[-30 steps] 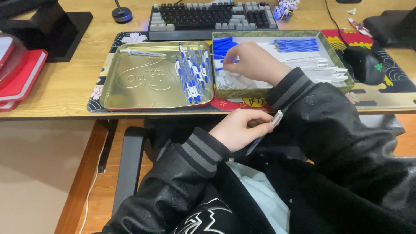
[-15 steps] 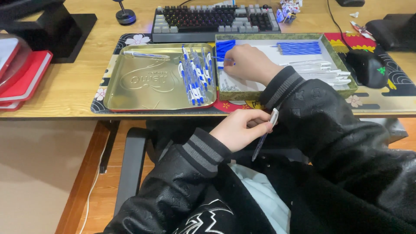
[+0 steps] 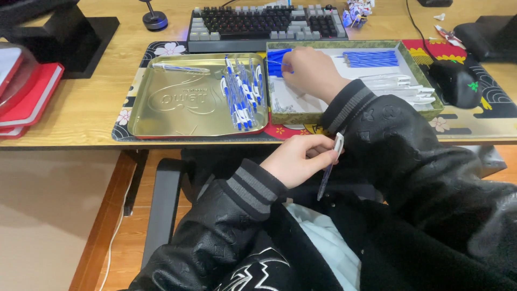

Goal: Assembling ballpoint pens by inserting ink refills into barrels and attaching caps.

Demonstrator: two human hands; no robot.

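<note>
My left hand (image 3: 301,159) is below the desk edge, closed on a clear pen barrel (image 3: 329,168) that points down toward my lap. My right hand (image 3: 311,71) reaches into the green-rimmed tray (image 3: 425,81), its fingers pinching small blue parts (image 3: 277,62) in the tray's left corner. That tray also holds a pile of thin blue refills (image 3: 371,58) and clear pen barrels (image 3: 398,86). To the left, a gold metal tray (image 3: 172,108) holds several assembled blue-and-white pens (image 3: 242,94) along its right side and one pen (image 3: 180,68) at its top.
A keyboard (image 3: 264,24) lies behind the trays. A black mouse (image 3: 458,82) sits on the patterned desk mat (image 3: 484,116) to the right. Red books (image 3: 29,99) and a black monitor stand (image 3: 70,37) are at the left. Chair frame (image 3: 161,210) stands below the desk.
My right hand has shifted slightly left and further into the tray's left corner over the blue parts. My left hand with the barrel has stayed nearly still.
</note>
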